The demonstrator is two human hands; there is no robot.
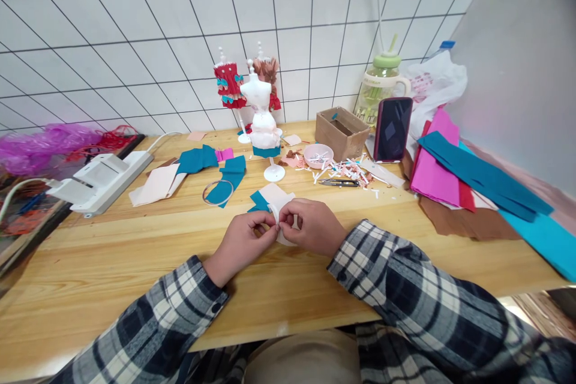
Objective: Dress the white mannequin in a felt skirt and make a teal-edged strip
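Handwork on a thin white sheet at a wood-grained table (148, 276), seen from the worker's head. The thin, pliant white sheet (275, 210) lies between the two hands, just above the near middle of the table; whether it is paper or cloth cannot be told. The left hand (243, 242) grasps its edge between thumb and forefinger, and the right hand (314, 225) pinches it from the other side, the fingertips nearly meeting. Just beyond lie a flat pale pink piece (272, 192) and a teal piece (258, 201).

The chief hazard is probably the sheet itself: should the two pinches draw apart unevenly, so light a material could tear or take an unwanted crease; should either loosen, the gathered portion could spring flat. A forward sweep of the hands might topple the slender white dress form (257, 96), which rises from a single narrow stem on a small round base. To its right, the white paper scraps (351, 168) spread around a shallow pink bowl (318, 165) could cling to the work if a sleeve brushed them. Black-handled metal snips (339, 182) rest at the edge of this litter, where a careless reach could meet the blades. The thin metallic ring (204, 195), lying partly over a teal strip (234, 171), could roll if nudged.
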